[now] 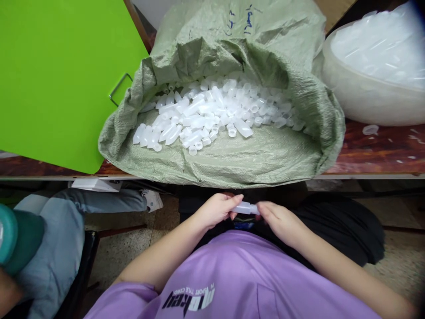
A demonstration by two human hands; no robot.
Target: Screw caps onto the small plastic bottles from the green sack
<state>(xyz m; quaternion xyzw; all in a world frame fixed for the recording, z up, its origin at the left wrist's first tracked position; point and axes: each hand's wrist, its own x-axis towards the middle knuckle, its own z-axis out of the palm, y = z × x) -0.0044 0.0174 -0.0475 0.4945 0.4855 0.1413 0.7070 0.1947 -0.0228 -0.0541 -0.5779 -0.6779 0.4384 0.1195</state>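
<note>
Purple shirt [229,274], 2 hands [217,209] with a grip on 1 tube [244,208], sack [262,155] of white pieces [202,108], heaped bowl [368,97].

Tube [244,208]: smooth, translucent plastic. Sack [259,153]: rough, woven plastic.

A reddish-brown tabletop [375,153] with a pale edge [368,176] stands above a speckled floor [131,246].

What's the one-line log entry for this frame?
left hand: grips translucent plastic tube | right hand: on tube's narrower end | woven sack: open on table, translucent plastic pieces inside
</note>
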